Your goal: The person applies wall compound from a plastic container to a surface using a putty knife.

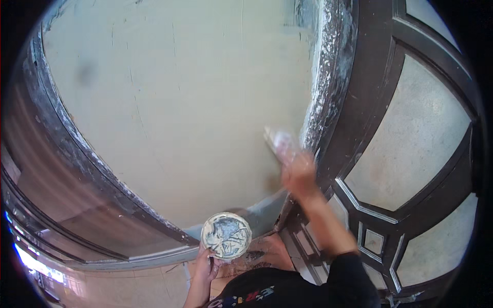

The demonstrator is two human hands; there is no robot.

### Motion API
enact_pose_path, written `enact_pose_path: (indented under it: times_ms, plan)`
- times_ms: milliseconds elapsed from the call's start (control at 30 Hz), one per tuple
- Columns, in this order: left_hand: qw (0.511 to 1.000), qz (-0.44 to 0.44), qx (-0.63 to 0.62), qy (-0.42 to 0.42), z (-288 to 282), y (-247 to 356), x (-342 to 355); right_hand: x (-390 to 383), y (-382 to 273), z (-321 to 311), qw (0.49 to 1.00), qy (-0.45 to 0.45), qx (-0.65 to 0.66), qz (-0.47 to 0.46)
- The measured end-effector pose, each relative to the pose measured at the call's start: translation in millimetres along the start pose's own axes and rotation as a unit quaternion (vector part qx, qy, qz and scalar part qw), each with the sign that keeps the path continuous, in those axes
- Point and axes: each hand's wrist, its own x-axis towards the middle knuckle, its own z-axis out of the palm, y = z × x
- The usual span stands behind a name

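Note:
My left hand (207, 265) holds a round white bowl (226, 235) smeared with pale filler, low at the centre. My right hand (299, 173) is raised against the wall and grips a putty knife (277, 142), which is motion-blurred; its blade lies on the cream wall (179, 102) close to the paint-spattered dark door frame (328, 92). The sleeve on my right arm is black.
A dark wooden door with frosted glass panes (411, 138) stands at the right. Another dark frame (67, 143) bounds the wall on the left, with a brown panel beyond it. A pale skirting strip (257, 215) and tiled floor (144, 287) lie below.

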Motion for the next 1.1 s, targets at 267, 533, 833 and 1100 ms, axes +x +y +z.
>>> enact_pose_path:
  times_ms: [267, 533, 833, 1100]
  plan:
    - [1.000, -0.009, 0.017, 0.010, -16.9, -10.9, 5.1, 209.0, 8.6, -9.0, 0.976, 0.150, -0.126, -0.097]
    - [0.998, 0.013, -0.033, 0.060, -29.3, -1.5, -11.5, -143.7, -63.8, 113.8, 0.990, -0.130, 0.014, 0.055]
    - [1.000, 0.017, 0.002, 0.026, -52.8, 5.1, -9.3, -199.1, -85.6, 93.8, 0.931, -0.278, 0.193, 0.133]
    - [1.000, 0.012, -0.006, 0.000, -79.7, 16.9, -17.5, -44.0, -119.9, 37.8, 0.952, -0.180, 0.240, 0.056]
